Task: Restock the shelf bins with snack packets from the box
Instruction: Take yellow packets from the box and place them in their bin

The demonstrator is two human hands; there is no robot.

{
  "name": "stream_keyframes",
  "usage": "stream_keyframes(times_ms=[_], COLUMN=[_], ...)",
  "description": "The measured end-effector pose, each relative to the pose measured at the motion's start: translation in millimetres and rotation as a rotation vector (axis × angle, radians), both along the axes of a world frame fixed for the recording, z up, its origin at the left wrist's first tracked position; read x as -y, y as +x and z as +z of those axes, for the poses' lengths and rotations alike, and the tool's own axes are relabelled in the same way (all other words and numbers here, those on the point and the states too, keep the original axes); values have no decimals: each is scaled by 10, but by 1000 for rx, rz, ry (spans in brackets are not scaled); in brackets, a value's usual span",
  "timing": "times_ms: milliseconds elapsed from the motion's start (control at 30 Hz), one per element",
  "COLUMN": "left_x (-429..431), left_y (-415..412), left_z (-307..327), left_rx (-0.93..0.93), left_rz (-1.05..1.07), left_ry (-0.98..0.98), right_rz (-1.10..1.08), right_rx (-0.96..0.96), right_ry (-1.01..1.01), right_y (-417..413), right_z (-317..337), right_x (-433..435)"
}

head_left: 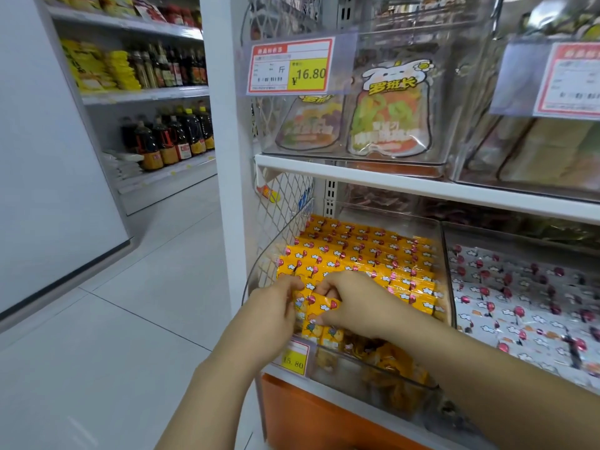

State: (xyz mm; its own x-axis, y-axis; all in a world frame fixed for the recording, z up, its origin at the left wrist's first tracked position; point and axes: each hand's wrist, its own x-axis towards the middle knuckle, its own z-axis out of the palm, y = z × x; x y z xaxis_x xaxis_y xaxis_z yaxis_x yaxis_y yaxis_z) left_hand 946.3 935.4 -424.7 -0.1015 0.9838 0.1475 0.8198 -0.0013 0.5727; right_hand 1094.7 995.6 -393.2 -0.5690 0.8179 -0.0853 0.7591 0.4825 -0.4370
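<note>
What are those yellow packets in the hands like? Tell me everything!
The held packets are a small bunch of shiny orange-yellow wrappers printed with red balloons and white clouds, looking like thin plastic film. They stand roughly upright, pressed together, at the front of the clear bin. The left hand grips one side, the right hand the other. Rows of matching packets lie behind them.

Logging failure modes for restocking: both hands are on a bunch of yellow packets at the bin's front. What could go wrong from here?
1. The left hand and right hand grip the yellow packets right at the clear bin's front edge, so one could slip out onto the floor.
2. The bin looks nearly full. Pushing more in may topple the stacked rows.
</note>
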Motion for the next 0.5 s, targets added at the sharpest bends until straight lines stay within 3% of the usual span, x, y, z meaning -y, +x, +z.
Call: stream_keyframes(times_ms=[167,500], left_x=[35,28], left_y=[-88,-94], left_z=[121,55], left_rx=[-7,-26], left_rz=[49,17], left_ry=[68,65], right_rz=[-64,7], right_rx=[-146,-127], right_ry=[94,135], right_y=[-254,-92], right_z=[-99,-17], right_x=[-82,-134])
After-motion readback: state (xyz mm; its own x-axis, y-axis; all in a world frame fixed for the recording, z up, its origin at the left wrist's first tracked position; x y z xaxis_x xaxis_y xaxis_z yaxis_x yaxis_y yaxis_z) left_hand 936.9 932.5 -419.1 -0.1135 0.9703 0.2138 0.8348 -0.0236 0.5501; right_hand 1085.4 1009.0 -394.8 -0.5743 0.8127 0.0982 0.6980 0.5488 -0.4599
